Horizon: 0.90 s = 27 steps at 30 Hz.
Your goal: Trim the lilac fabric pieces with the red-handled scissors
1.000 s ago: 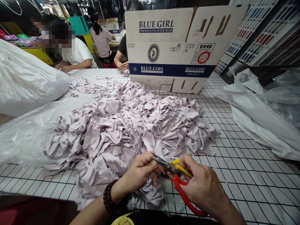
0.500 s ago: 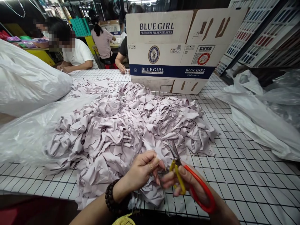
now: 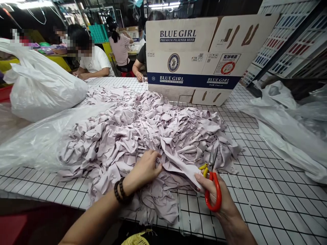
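Observation:
A large heap of pale lilac fabric pieces (image 3: 122, 136) lies loosely tangled before me. My left hand (image 3: 146, 170), with a dark bead bracelet on its wrist, rests on the near part of the heap. Its thumb stands apart from the bent fingers, and no piece shows gripped there. In my right hand (image 3: 219, 190) is a pair of scissors (image 3: 214, 190) with red and yellow handles, blades pointing up and away. The thumb of this hand also pins the end of a long fabric strip (image 3: 182, 166), which stretches from the heap.
A Blue Girl beer carton (image 3: 189, 51) stands at the back of the grid-patterned table (image 3: 260, 190). White plastic bags (image 3: 48, 88) sit at left, more plastic (image 3: 286, 129) at right. Co-workers (image 3: 95, 61) sit across the table and beyond. Something yellow (image 3: 135, 239) shows at the bottom edge.
My hands, close together before, have moved apart. The left went forward onto the heap; the right shifted right with the scissors, drawing a fabric strip. The view has shifted slightly.

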Available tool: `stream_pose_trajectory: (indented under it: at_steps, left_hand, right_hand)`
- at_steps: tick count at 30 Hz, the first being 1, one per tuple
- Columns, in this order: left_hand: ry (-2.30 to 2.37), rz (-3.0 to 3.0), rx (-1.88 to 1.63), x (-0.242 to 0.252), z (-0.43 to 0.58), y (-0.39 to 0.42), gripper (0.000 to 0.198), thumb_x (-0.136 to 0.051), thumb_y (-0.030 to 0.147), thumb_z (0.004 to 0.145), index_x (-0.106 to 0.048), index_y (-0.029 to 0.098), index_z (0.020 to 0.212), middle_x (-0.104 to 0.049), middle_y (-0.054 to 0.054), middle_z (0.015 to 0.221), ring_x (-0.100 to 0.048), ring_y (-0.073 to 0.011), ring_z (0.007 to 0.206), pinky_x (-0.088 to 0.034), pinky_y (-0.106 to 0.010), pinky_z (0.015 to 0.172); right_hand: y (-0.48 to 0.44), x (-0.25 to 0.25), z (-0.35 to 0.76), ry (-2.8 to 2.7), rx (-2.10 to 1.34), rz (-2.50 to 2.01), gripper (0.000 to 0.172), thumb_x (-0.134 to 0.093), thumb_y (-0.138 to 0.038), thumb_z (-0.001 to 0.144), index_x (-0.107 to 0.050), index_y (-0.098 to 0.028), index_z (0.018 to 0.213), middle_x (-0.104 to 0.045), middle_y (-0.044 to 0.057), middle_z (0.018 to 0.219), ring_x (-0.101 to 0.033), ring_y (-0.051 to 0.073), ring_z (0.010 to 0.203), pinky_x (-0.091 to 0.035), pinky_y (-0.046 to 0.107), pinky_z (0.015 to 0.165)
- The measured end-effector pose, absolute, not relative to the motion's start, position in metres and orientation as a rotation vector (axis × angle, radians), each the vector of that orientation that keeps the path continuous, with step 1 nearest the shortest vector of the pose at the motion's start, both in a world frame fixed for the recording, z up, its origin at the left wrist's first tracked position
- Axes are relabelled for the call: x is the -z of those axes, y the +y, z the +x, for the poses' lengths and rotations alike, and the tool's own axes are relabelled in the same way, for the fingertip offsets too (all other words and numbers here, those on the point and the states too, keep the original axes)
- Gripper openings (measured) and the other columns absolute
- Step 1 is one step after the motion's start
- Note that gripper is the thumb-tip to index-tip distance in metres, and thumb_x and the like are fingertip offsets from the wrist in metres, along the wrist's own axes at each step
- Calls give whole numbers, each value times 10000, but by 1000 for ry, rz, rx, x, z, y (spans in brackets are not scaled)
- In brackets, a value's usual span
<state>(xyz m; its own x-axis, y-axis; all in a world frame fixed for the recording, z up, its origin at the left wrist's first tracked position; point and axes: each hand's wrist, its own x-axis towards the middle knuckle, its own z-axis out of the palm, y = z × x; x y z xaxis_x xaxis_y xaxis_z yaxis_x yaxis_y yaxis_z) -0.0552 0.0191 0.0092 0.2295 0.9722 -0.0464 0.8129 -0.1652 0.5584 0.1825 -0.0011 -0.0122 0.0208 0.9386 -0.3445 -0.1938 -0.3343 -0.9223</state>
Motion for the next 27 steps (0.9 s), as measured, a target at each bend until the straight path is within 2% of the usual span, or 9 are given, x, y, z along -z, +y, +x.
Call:
stream_pose_trajectory:
  at_steps: [3, 7, 13, 15, 17, 19, 22, 24, 27]
  left_hand:
    - [1594, 2280, -189, 11, -45, 33, 263, -577, 209, 833, -623, 147, 1084, -629, -113, 1068, -597, -233, 969, -485, -333, 857]
    - [1698, 2339, -117, 12, -42, 39, 209, -455, 50, 846, -650, 123, 871, -664, -130, 855, -589, -247, 824, -454, -356, 745]
    - [1884, 2428, -236, -15, -45, 28, 283, -426, 210, 952, -643, 144, 783, -672, -129, 734, -573, -262, 801, -399, -369, 738]
    - [1939, 2404, -320, -14, -37, 21, 314, -427, 253, 961, -622, 153, 735, -643, -94, 655, -565, -217, 681, -383, -313, 649]
    - [1941, 2354, -369, -9, -26, 13, 293, -440, 252, 954, -603, 163, 728, -617, -55, 627, -546, -174, 596, -354, -270, 575]
    - [1902, 2285, -443, -1, -15, 4, 222, -461, 219, 930, -589, 172, 755, -613, -32, 659, -550, -155, 590, -354, -250, 555]
    - [1787, 2080, -715, 4, -6, -12, 114, -482, 199, 886, -564, 179, 810, -597, -26, 743, -572, -158, 668, -411, -249, 603]
    - [1626, 1799, -899, 3, -5, -20, 103, -527, 269, 869, -544, 178, 823, -566, -16, 745, -573, -157, 675, -449, -258, 623]
    - [1241, 1176, -920, -2, -11, -25, 336, -555, 493, 854, -554, 163, 916, -573, -6, 744, -604, -143, 594, -498, -267, 570]
  right_hand:
    - [-4, 17, 183, -842, -1443, -1347, 235, -747, -283, 714, -572, -236, 864, -628, -43, 776, -577, 154, 655, -490, 253, 582]
    - [-1, 14, 192, -928, -1295, -1482, 305, -741, -405, 689, -554, -230, 854, -614, -30, 750, -578, 167, 634, -496, 280, 575]
    - [-6, 4, 214, -879, -919, -1801, 486, -852, -414, 579, -486, -248, 852, -602, -12, 710, -533, 154, 544, -389, 243, 445]
    - [-12, 1, 198, -901, -1097, -1697, 434, -813, -467, 640, -528, -232, 868, -634, 0, 682, -561, 160, 530, -414, 248, 450]
    - [-14, 0, 170, -875, -1526, -1435, 394, -748, -520, 707, -572, -203, 859, -669, 21, 682, -600, 169, 540, -452, 258, 466]
    - [-10, 0, 142, -756, -1752, -1235, 370, -771, -486, 696, -612, -187, 845, -688, 26, 721, -642, 184, 605, -496, 270, 513]
    - [5, 1, 116, -708, -1719, -1087, 335, -820, -428, 637, -622, -178, 740, -670, 6, 697, -639, 179, 614, -505, 270, 539]
    - [15, 2, 113, -709, -1669, -1085, 326, -825, -408, 626, -621, -177, 734, -665, 0, 695, -638, 172, 621, -506, 264, 551]
    - [23, -1, 120, -738, -1640, -1106, 342, -831, -376, 632, -596, -187, 794, -668, -9, 717, -621, 147, 577, -507, 259, 532]
